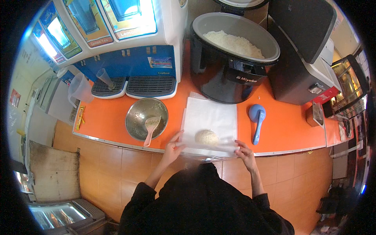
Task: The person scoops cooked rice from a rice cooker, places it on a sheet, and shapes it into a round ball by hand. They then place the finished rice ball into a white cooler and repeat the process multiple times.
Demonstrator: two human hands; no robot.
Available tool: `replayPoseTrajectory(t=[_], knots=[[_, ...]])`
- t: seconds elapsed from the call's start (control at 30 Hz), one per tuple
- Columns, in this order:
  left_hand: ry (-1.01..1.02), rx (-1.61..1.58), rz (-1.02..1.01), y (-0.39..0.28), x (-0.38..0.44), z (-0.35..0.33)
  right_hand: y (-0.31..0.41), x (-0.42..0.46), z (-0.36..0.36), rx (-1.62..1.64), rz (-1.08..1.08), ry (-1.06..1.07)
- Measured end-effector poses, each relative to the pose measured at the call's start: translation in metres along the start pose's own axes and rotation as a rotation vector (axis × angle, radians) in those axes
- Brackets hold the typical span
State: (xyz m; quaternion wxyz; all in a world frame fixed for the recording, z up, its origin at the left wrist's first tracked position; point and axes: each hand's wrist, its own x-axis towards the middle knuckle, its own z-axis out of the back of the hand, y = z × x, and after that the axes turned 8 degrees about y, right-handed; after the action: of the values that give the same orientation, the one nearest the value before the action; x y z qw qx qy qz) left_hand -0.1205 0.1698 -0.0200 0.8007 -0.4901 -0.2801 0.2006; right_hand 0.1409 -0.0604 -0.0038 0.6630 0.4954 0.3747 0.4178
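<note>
A mound of white rice [206, 137] lies near the front edge of a stack of white wrapping paper sheets [210, 113]. My left hand [173, 148] pinches the left side of the top sheet's near edge, and my right hand [245, 152] pinches its right side. Between them the lifted edge folds up against the front of the rice. To the left, a steel bowl [136, 119] holds a pink rice paddle [152, 126]. A blue rice scoop [258, 123] rests on the orange counter at the right.
Behind the paper stands a black Miyako rice cooker [226, 79], open and filled with rice. A drink dispenser [147, 61] and a clear plastic jug [80, 88] are at the left. A large dark box [289, 70] with a raised lid is at the right.
</note>
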Motion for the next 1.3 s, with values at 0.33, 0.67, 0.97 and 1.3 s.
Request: replayPoseTrajectory(t=[0.33,0.67,0.97,1.3], knots=[[-0.066,0.491,0.486,0.022,0.019,-0.012,-0.036,0.046,-0.015,-0.139,-0.071,-0.260],[0.276,0.812,-0.287,-0.040,0.021,-0.071,-0.025,0.158,0.016,-0.868,0.067,-0.282],[0.326,0.824,-0.218,-0.043,0.033,-0.069,-0.004,0.135,0.001,-0.836,0.068,-0.180],[0.696,0.873,-0.119,-0.065,0.146,-0.035,0.027,0.034,-0.086,-0.828,0.386,-0.407]])
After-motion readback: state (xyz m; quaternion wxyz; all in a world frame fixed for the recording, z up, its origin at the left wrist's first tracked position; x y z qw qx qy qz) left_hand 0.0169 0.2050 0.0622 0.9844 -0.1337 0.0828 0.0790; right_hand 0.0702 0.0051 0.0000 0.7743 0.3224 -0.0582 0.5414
